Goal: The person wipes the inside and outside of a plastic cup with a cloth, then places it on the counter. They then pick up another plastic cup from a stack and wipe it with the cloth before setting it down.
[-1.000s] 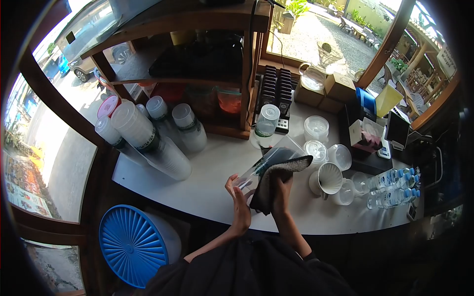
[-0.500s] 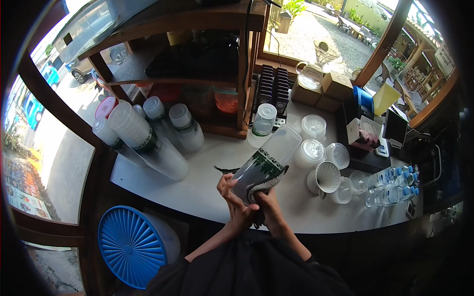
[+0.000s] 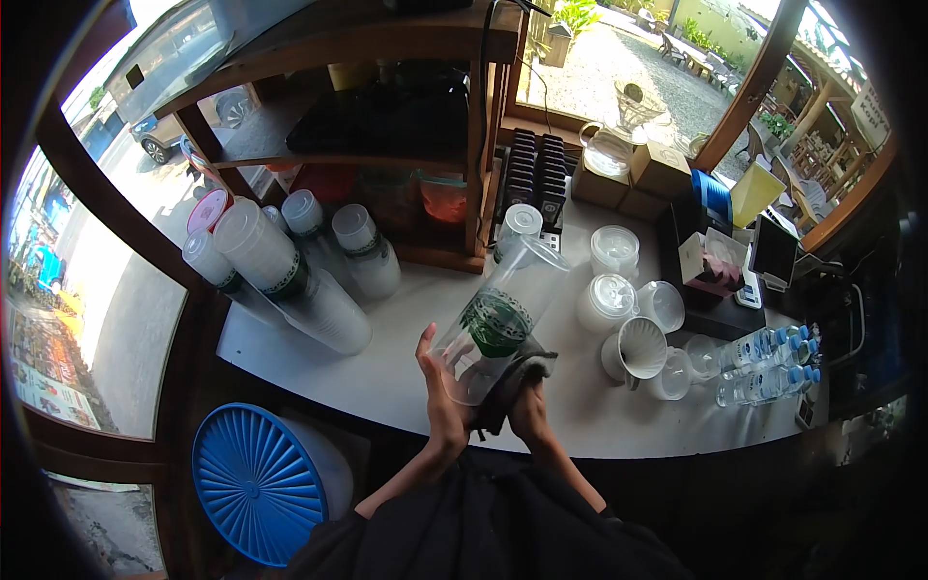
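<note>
Over the counter's front edge I hold a tall clear plastic cup [image 3: 539, 290] with a green printed band, tilted with its upper end to the right. My left hand [image 3: 443, 401] cradles its lower left side, fingers stretched up along the wall. My right hand [image 3: 528, 414] grips a dark grey cloth [image 3: 510, 389], which lies against the cup's lower right side. Part of my right fingers is hidden behind the cloth. Just behind the raised cup stands another clear cup [image 3: 522, 220], upside down.
Several stacks of plastic cups [image 3: 314, 300] stand on the white counter [image 3: 406, 300] at left. Right of my hands are clear lids [image 3: 607, 302], a white ribbed dripper [image 3: 635, 350] and water bottles [image 3: 749, 353]. A blue-lidded bin [image 3: 253, 488] stands below left.
The cup has shifted slightly left and turned, so its print faces differently. The cloth has slid down to its lower right side. My left fingers have straightened along the cup.
</note>
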`<state>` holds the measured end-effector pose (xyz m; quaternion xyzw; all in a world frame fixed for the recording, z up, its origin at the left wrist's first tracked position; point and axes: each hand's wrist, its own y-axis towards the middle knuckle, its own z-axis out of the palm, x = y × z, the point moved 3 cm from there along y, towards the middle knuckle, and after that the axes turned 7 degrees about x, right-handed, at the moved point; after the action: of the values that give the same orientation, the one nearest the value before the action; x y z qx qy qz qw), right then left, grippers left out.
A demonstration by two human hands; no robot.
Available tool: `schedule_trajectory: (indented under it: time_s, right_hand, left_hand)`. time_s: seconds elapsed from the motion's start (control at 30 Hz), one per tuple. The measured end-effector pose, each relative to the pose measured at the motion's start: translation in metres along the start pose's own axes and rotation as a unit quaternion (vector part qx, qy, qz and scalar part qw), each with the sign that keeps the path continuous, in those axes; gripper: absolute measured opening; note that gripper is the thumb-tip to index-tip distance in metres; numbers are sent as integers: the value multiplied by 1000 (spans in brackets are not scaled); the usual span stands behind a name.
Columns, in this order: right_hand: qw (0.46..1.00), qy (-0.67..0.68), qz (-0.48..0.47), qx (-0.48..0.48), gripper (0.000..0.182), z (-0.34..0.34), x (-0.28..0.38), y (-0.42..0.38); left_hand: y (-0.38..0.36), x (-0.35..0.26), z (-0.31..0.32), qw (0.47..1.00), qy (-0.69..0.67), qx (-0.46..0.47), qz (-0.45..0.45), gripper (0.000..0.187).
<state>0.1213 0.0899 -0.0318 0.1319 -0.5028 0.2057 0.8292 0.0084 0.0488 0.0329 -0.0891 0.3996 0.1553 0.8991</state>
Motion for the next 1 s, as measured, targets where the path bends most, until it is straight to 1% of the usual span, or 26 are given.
schedule_trajectory:
  time_s: [0.03, 0.07, 0.1, 0.13, 0.17, 0.2, 0.27, 0.3, 0.33, 0.37, 0.4, 0.43, 0.5, 0.53, 0.6, 0.67, 0.77, 0.87, 0.9, 1.0]
  right_hand:
    - [999, 31, 4, -33, 55, -3, 4, 3]
    - [993, 84, -2, -86, 58, -6, 16, 10]
    - [985, 166, -39, -26, 59, -10, 31, 17]
    - [966, 247, -74, 34, 59, -16, 48, 24]
    - [939, 299, -123, 119, 58, -17, 64, 33]
    - [949, 275, -122, 98, 58, -17, 62, 33]
    - [966, 225, -117, 56, 57, -13, 51, 28]
    - [979, 185, -75, -26, 55, -15, 30, 25]
    - [993, 98, -47, -45, 51, -13, 22, 21]
    - [998, 10, -16, -60, 47, -11, 13, 17]
    - [996, -3, -27, -88, 45, 17, 28, 13]
    - [994, 49, -11, -97, 42, 16, 25, 15]
    - [989, 63, -52, -121, 37, 12, 41, 19]
    - [986, 69, -72, -134, 34, 6, 49, 19]
    - [985, 39, -82, -146, 27, -16, 59, 23]
    - [978, -2, -100, -182, 31, -14, 75, 26]
    - [967, -128, -183, -123, 37, -17, 63, 21]
    - [930, -226, -261, -126, 32, -10, 60, 22]
    - [914, -254, -293, -120, 26, -5, 62, 19]
    - [874, -309, -358, -116, 30, -7, 59, 15]
  left_hand:
    - [-5, 4, 1, 1000, 18, 3, -16, 71]
    - [-9, 9, 2, 999, 35, 6, -31, 70]
    - [-11, 14, 0, 996, 85, 35, -22, 66]
    - [-12, 17, 0, 994, 93, 39, -36, 68]
    - [-12, 18, 0, 993, 102, 43, -49, 69]
    - [-12, 19, 1, 991, 110, 46, -61, 71]
    - [-6, 16, 2, 992, 120, 18, -38, 67]
    - [-2, 14, -1, 990, 138, 8, -28, 65]
    - [2, 12, -4, 988, 155, -1, -17, 64]
    - [7, 12, -11, 983, 182, -1, 25, 61]
    - [9, 9, -14, 980, 198, 1, 21, 61]
    - [11, 5, -16, 977, 214, 2, 16, 61]
    - [9, 6, -19, 970, 242, -11, 4, 59]
    - [5, 6, -19, 968, 252, -2, -4, 58]
    - [-1, 2, -21, 962, 270, 17, -19, 57]
    - [-4, 12, -35, 968, 245, 22, -43, 58]
    - [-6, 15, -48, 974, 216, 4, -60, 60]
    - [-5, 6, -56, 964, 263, -24, -35, 59]
    - [-5, 2, -56, 965, 259, -35, -28, 59]
    - [-6, -11, -55, 960, 276, -33, -2, 57]
